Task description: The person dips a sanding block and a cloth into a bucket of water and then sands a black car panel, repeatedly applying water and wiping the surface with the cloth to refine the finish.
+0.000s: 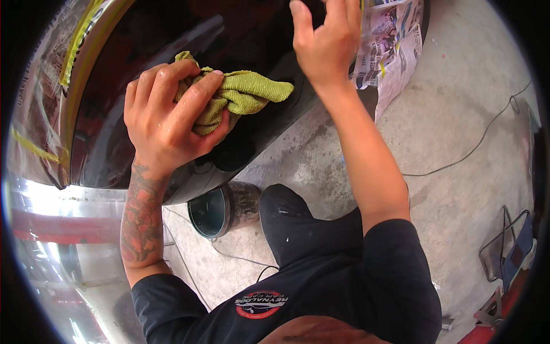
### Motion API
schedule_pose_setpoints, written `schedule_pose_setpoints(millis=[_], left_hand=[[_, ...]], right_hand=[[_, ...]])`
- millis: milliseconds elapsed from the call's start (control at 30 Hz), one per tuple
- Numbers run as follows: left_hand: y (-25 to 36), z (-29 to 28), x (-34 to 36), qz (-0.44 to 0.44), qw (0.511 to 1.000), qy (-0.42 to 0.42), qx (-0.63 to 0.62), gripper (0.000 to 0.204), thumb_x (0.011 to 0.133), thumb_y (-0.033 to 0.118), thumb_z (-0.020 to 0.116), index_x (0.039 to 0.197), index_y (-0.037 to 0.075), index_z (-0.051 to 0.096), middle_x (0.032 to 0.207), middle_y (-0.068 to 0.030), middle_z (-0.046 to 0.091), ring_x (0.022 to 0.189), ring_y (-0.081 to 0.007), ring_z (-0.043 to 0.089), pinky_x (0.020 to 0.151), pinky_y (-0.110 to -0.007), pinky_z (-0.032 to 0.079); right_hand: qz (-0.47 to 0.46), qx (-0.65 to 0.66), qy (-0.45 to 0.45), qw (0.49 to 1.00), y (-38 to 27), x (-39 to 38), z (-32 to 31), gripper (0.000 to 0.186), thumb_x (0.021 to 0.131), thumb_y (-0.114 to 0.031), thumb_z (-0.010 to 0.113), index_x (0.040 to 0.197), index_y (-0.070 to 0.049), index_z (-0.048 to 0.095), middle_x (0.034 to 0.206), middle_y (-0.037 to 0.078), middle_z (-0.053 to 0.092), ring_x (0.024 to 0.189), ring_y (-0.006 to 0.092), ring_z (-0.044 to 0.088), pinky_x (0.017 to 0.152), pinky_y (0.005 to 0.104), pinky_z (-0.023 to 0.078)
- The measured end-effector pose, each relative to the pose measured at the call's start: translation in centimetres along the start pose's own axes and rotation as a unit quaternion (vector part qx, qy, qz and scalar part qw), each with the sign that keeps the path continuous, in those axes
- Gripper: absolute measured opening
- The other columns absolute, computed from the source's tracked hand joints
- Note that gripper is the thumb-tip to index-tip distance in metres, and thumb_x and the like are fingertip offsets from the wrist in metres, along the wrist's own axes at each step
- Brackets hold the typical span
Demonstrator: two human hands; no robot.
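A crumpled yellow-green cloth (238, 96) is gripped in the left hand (166, 117), with the fingers curled over its top and the thumb tucked under its lower edge. The cloth is pressed against a glossy black car panel (143, 51), roughly at the middle of the panel's visible part, and one end of it sticks out to the right past the fingertips. The left forearm, covered with a tattoo, rises from the lower edge of the picture.

The right hand (326, 40) is seen higher up and to the right of the cloth, apart from it. Its fingers are loosely bent and slightly spread, and nothing is held in it. The fingertips lie near the panel's upper edge, but whether they touch the surface cannot be told.

Sheets of newspaper (389, 43) are fixed along the right end of the panel, just beside the right hand. Along the left side of the panel, clear plastic sheeting (40, 103) is held down with strips of yellow tape (80, 40).

Below the panel, a dirty bucket (220, 209) is seen lying on its side on the concrete floor (452, 132), with its open mouth turned to the left. It is placed just beside the person's bent knee, which is clad in dark trousers. A thin cable (475, 146) is stretched across the floor to the right, well apart from both hands.
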State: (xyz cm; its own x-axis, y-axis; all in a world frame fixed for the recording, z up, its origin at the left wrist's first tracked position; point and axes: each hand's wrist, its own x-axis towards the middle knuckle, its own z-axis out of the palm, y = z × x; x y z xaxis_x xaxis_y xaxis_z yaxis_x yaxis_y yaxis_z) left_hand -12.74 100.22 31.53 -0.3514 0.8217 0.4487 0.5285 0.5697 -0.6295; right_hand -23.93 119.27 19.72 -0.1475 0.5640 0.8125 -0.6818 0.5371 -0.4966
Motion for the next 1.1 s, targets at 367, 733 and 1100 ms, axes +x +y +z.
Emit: schedule_pose_setpoints(millis=[367,733,1100], left_hand=[[-0.1,0.0,0.0,0.0,1.0,0.0,0.002,0.049,0.058,0.025,0.084,0.105,0.02,0.075,0.103,-0.0018,0.065,0.089,-0.0233,0.063,0.076,-0.036,0.045],[0.0,0.1,0.0,0.004,1.0,0.006,0.003,0.05,0.056,0.025,0.084,0.105,0.02,0.075,0.103,-0.0013,0.065,0.088,-0.0227,0.063,0.076,-0.036,0.045],[0.0,0.1,0.0,0.002,1.0,0.007,0.001,0.048,0.057,0.025,0.084,0.105,0.02,0.074,0.102,-0.0014,0.064,0.088,-0.0226,0.063,0.075,-0.036,0.045]], right_hand=[[0.082,-0.009,-0.01,0.997,-1.5,1.0,0.5,0.031,0.086,-0.01,0.074,0.111,0.0,0.058,0.103,0.02,0.054,0.099,0.0411,0.056,0.086,0.046,0.047],[-0.035,-0.004,-0.018,0.999,0.7,0.8,-0.4,0.027,0.084,-0.005,0.074,0.108,0.002,0.065,0.098,0.019,0.061,0.094,0.0387,0.06,0.082,0.0432,0.05],[-0.115,-0.071,-0.025,0.991,1.8,-0.3,-0.8,0.033,0.085,-0.005,0.072,0.117,-0.002,0.064,0.11,0.017,0.064,0.097,0.037,0.061,0.084,0.0432,0.051]])
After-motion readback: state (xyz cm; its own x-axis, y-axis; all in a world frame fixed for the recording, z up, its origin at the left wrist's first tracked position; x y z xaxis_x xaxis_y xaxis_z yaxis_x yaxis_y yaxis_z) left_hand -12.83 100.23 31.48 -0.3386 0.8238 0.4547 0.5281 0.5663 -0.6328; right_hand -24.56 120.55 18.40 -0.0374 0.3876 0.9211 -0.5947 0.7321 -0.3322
